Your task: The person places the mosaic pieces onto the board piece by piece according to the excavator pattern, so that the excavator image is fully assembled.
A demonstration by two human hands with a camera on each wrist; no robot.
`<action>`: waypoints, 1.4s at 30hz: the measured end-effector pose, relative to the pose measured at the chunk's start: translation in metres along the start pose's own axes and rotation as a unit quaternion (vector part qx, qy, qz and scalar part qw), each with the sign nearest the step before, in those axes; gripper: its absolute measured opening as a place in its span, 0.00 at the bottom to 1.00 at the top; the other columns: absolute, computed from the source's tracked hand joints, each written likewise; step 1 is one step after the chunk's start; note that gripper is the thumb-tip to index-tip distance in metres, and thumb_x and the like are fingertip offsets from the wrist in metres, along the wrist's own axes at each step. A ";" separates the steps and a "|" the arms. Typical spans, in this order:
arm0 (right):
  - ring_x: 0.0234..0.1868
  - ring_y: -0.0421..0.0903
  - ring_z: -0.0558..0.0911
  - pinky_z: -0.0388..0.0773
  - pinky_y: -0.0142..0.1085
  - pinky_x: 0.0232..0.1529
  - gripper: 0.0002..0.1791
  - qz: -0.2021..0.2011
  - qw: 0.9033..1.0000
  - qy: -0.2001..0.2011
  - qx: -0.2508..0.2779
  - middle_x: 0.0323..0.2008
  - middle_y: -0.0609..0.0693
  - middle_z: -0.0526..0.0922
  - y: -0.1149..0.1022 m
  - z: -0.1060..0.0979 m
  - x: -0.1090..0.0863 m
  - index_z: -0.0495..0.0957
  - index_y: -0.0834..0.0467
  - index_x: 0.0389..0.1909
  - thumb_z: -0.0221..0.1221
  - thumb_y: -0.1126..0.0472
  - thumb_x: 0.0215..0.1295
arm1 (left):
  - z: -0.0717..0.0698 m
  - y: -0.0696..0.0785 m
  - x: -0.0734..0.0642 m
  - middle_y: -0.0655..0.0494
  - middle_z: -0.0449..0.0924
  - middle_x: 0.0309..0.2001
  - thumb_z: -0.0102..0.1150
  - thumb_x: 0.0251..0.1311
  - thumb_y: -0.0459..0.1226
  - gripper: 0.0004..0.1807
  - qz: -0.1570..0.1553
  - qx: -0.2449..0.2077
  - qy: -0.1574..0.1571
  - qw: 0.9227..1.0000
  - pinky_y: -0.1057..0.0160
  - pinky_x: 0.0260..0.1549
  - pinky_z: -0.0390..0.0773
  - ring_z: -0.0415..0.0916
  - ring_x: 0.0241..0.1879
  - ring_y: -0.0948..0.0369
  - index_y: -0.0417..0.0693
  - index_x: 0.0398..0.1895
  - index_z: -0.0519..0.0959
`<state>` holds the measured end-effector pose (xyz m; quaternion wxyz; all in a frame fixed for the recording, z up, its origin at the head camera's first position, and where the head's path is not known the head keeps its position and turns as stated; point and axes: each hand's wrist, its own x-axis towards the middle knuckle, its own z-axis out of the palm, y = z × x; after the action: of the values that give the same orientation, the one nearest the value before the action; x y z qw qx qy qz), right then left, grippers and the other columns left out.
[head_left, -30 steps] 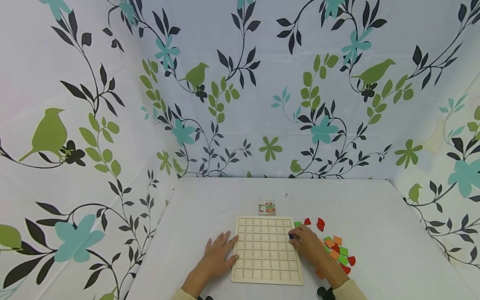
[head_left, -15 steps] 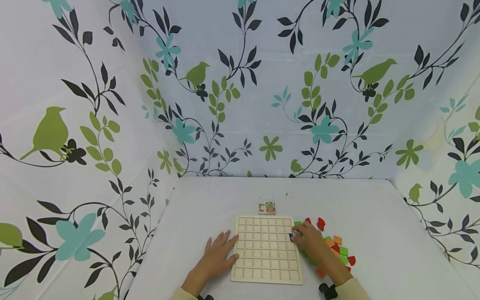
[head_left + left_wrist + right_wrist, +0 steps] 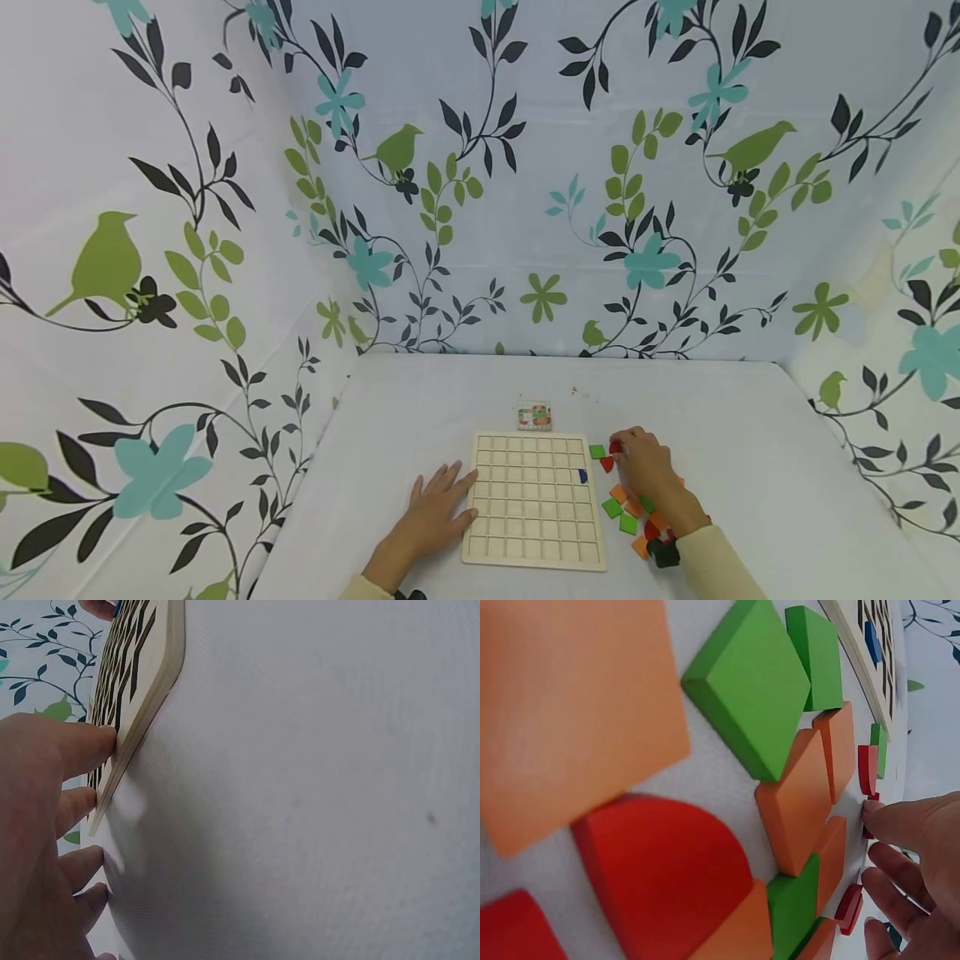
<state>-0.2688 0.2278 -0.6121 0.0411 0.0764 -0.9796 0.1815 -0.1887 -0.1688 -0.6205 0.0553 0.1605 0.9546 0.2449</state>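
Observation:
A pale wooden grid board with square cells lies on the white table. My left hand rests at its left edge with fingers spread; in the left wrist view a fingertip touches the board's rim. One dark blue piece sits in a cell by the right edge. Beyond the board's upper right, my right hand pinches a red curved piece with thumb and fingertips. Another red piece and a green square lie beside it. Below the right fingers, a further red piece shows in the right wrist view.
Loose orange, green and red pieces, among them a green square and an orange square, lie right of the board, partly under my right forearm. A small patterned card lies behind the board. Printed cloth surrounds the table.
My right hand has left the blue piece in its cell and moved right and away from me to the red pieces. Loose pieces beside the board came into sight. My left hand stayed put.

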 end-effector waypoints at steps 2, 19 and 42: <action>0.53 0.63 0.82 0.80 0.62 0.48 0.15 0.004 1.000 0.002 0.000 0.52 0.63 0.83 0.002 0.001 0.000 0.84 0.61 0.53 0.69 0.61 0.69 | 0.001 0.000 0.000 0.41 0.61 0.81 0.61 0.72 0.53 0.35 0.001 0.000 -0.001 1.000 0.20 0.72 0.47 0.55 0.80 0.37 0.55 0.79 0.69; 0.54 0.60 0.80 0.74 0.59 0.48 0.19 0.014 0.998 0.007 0.057 0.51 0.57 0.83 -0.016 0.002 -0.013 0.83 0.59 0.57 0.70 0.59 0.68 | -0.004 0.005 -0.003 0.39 0.62 0.80 0.62 0.72 0.50 0.34 -0.002 0.000 0.001 1.000 0.20 0.72 0.47 0.56 0.80 0.36 0.52 0.78 0.70; 0.54 0.59 0.80 0.70 0.57 0.47 0.15 0.027 0.999 -0.002 0.035 0.49 0.56 0.83 -0.018 0.008 -0.009 0.84 0.59 0.53 0.69 0.58 0.70 | 0.001 0.002 0.001 0.41 0.61 0.81 0.62 0.72 0.52 0.35 -0.006 0.001 -0.003 1.000 0.21 0.72 0.47 0.55 0.81 0.37 0.55 0.79 0.69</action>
<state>-0.2577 0.2096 -0.6138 0.0317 0.0513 -0.9744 0.2167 -0.1888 -0.1665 -0.6200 0.0594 0.1555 0.9555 0.2435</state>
